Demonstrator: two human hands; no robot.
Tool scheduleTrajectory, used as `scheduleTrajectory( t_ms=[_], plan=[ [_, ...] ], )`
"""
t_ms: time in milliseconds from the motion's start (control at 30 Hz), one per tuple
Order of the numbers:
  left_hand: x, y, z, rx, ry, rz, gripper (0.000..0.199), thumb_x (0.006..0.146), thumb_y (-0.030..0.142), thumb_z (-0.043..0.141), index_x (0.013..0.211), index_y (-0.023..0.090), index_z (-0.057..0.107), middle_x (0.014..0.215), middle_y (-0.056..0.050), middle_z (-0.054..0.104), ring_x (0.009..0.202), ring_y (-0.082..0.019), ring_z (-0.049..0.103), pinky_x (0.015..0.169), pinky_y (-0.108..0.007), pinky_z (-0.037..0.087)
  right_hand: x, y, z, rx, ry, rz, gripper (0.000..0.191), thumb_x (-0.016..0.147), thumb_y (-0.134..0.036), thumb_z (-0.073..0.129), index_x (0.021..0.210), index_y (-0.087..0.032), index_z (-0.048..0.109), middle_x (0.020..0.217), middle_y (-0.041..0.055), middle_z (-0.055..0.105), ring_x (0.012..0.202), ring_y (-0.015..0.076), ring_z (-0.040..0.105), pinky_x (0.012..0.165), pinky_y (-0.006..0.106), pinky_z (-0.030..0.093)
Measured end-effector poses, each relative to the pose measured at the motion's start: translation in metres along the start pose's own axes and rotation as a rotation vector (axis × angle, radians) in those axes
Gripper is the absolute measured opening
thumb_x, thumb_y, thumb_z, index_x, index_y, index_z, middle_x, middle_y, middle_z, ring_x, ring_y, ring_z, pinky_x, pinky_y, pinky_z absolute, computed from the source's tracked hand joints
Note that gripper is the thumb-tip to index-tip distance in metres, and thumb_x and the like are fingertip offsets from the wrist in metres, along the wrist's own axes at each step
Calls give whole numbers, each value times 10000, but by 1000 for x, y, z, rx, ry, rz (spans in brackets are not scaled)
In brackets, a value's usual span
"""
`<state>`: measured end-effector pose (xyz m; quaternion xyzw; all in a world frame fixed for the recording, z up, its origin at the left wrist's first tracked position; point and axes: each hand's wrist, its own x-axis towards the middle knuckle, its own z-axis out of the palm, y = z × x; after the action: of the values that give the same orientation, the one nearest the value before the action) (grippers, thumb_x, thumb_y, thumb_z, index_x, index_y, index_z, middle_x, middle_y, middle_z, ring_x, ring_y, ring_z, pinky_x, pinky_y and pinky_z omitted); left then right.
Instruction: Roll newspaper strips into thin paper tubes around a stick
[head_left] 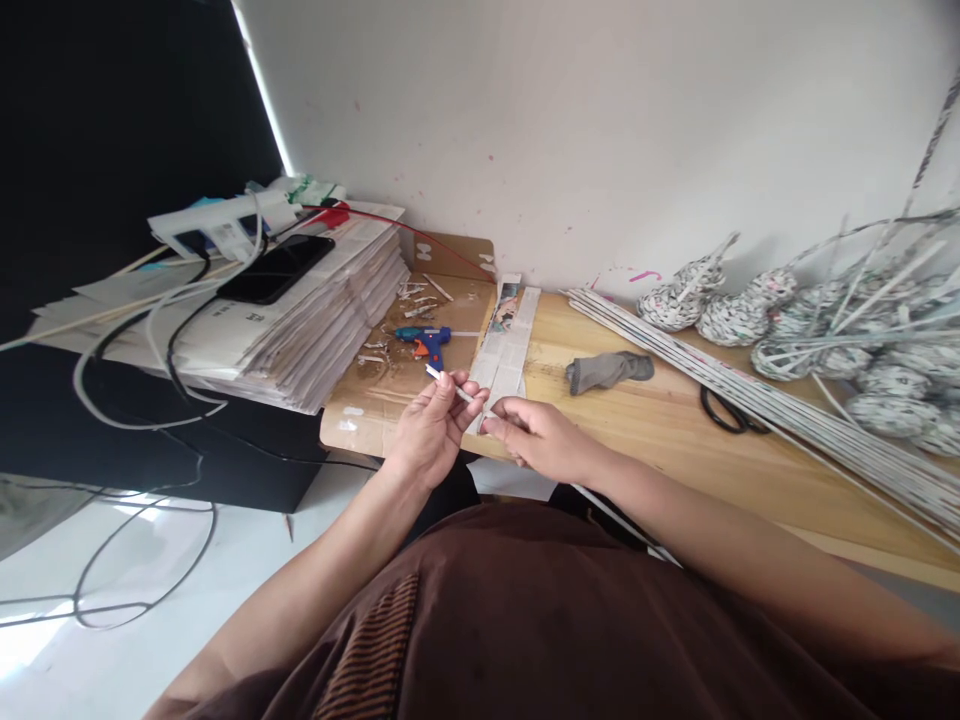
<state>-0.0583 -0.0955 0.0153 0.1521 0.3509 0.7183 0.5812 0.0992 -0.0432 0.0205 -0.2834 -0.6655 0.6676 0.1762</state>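
Paper stick (464, 395) dead centre of clock, over table's (637, 440) near edge. Left hand (435, 428) fingers lightly pinching it, right hand (541, 435) fingers nearly closed round it. Looks rolled already, same as bundle of sticks (787, 415) at 3 o'clock; newsprint strips (504, 350) at 12 lie flat, probably left to do. Can't see under my right fingers; length toward 4 maybe same stick, part hidden.

A slender, whitish rod (466, 396) is held aslant by the left hand (436, 425) and right hand (536, 435), its tip pointed forward-left, its length extended lower right
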Motion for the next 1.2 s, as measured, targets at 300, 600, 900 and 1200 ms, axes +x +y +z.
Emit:
scheduleTrajectory(
  t_ms=[300, 600, 900, 1200],
  plan=[
    [1, -1, -1, -7, 9, 2, 170, 889, 247, 590, 860, 97, 663, 718, -25, 645, 702, -96, 678, 718, -181, 573, 2, 2, 2, 109, -142, 100, 367, 901, -535, 501, 878, -176, 574, 495, -76, 398, 438, 96, 431, 470, 226, 348],
    [0, 2, -2, -20, 25, 15, 163, 879, 249, 604, 861, 99, 666, 712, -25, 643, 704, -102, 682, 698, -177, 579, 4, 2, 0, 291, -237, 170, 391, 930, -538, 430, 884, -176, 571, 459, -93, 335, 404, 97, 398, 445, 227, 332],
    [2, 4, -4, -29, 54, 22, 153, 867, 254, 622, 851, 107, 661, 681, -13, 630, 677, -97, 672, 653, -164, 578, -11, 9, -8, 366, -296, 233, 419, 917, -572, 432, 848, -178, 560, 435, -101, 308, 387, 99, 370, 434, 232, 326],
    [4, 5, -6, -46, 84, 43, 154, 851, 262, 645, 857, 109, 659, 705, -20, 638, 708, -105, 677, 690, -183, 585, -23, 10, -9, 237, -216, 231, 432, 926, -569, 418, 819, -176, 565, 433, -99, 314, 373, 89, 344, 418, 225, 322]
  ],
)
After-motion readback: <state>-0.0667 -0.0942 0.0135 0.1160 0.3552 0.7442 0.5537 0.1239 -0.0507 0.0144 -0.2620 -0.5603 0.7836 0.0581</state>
